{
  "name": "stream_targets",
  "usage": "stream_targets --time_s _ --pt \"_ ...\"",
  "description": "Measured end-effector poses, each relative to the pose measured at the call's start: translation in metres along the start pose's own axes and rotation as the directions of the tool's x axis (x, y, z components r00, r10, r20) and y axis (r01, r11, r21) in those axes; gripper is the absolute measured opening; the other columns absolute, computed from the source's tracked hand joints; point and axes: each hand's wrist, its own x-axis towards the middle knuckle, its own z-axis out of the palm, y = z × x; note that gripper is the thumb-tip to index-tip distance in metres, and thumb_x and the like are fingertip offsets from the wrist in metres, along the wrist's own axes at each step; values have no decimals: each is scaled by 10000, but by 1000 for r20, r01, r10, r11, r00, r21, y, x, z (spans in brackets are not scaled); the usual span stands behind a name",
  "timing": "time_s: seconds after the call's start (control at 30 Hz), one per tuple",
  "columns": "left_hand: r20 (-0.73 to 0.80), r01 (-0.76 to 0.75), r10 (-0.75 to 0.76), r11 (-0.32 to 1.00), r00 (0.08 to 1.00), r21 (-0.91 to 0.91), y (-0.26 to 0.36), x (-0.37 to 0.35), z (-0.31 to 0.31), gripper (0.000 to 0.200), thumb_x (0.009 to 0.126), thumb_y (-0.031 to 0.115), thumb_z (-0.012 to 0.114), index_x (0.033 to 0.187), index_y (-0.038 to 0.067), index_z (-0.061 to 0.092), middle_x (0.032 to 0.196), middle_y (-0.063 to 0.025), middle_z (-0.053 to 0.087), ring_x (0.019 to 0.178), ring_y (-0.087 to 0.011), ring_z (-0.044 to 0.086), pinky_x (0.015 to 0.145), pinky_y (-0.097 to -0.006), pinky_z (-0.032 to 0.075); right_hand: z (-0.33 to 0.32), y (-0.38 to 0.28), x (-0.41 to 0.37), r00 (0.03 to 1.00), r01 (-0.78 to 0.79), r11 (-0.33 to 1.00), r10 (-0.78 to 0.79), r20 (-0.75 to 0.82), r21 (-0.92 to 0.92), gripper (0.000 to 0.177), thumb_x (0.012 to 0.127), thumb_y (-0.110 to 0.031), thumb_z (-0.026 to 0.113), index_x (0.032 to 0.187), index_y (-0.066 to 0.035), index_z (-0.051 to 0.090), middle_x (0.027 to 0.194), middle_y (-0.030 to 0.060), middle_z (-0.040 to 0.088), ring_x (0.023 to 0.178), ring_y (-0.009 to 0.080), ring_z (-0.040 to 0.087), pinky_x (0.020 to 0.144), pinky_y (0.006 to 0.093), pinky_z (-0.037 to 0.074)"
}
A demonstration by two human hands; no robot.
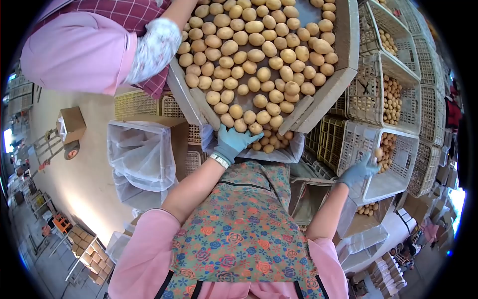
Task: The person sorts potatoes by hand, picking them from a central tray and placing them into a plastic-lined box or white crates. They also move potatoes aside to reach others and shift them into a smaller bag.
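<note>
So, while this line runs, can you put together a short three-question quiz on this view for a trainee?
1. Which of the camera wearer's wrists carries a pale band?
2. True or false: the right hand is at the narrow open end of the potato tray.
3. What pattern is on the apron: (a) stripes, (b) flowers, (c) plain?

Key:
1. The left.
2. False. The left hand is there, by the potatoes; the right hand is at a white crate to the right.
3. b
</note>
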Motion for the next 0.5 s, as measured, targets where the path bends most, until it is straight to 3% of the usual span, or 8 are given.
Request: stream_targets --time_s 0.07,0.13,0.17,0.2,0.23,0.37,0.4,0.5 --pt "-16 -8 1 906 1000 -424 -2 9 12 778 974 702 506 1575 215 421 1620 -21 445 1487 -251 385 1221 -436 328 0 -6 6 975 -134 986 113 -189 -102 355 1009 -116 657 1316 50 592 1256 150 669 1136 250 639 995 338 513" --pt "-20 -12 -25 284 999 -959 -9 6 21 812 950 722 530 1581 225 414 1616 -14 448 1488 -249 385 1198 -429 366 9 -19 -25 878 391 920 -371 301 -6 346 974 -90 683 1285 56 638 1159 159 702 1080 289 663 966 396 529" --pt "-12 -3 -31 291 999 -957 -7 0 14 812 950 722 530 1581 225 414 1616 -14 448 1488 -249 385 1198 -429 366 22 -53 -56 738 473 865 -494 459 170 312 959 -65 678 1262 13 676 1158 147 720 1061 293 679 957 402 532" --pt "-11 8 -17 826 1000 -563 1 -4 -2 822 947 723 534 1586 221 406 1618 -15 446 1498 -245 373 1205 -424 356 33 -69 -85 557 612 759 -614 560 224 293 954 -68 651 1242 -50 704 1142 140 733 1040 296 696 935 404 544" --pt "-4 0 0 997 1000 78 8 -4 -13 833 945 724 538 1590 216 399 1620 -15 443 1508 -240 361 1212 -418 347 52 -69 -108 377 716 661 -638 671 225 296 950 -91 631 1236 -87 706 1123 133 736 1032 300 701 911 407 551" --pt "2 21 -21 932 1000 -362 -1 0 -1 875 924 740 563 1596 208 391 1627 -5 437 1518 -235 345 1191 -416 379 144 -90 -171 245 775 612 -520 818 158 423 942 -250 689 1336 -111 619 1186 88 707 1083 281 679 916 404 547" --pt "138 132 -23 481 990 -867 -1 4 -2 803 988 688 498 1611 204 352 1657 -42 386 1530 -265 323 1207 -470 366 162 -89 -177 192 861 505 -428 883 58 430 943 -287 696 1328 -114 618 1151 90 703 1085 282 666 918 401 541" --pt "108 125 65 -355 992 -926 0 -1 1 769 1008 660 471 1612 201 345 1661 -62 371 1524 -278 334 1211 -485 361 193 -96 -175 117 893 449 -274 954 20 438 931 -353 714 1294 -122 632 1083 93 698 1070 281 651 907 406 536"
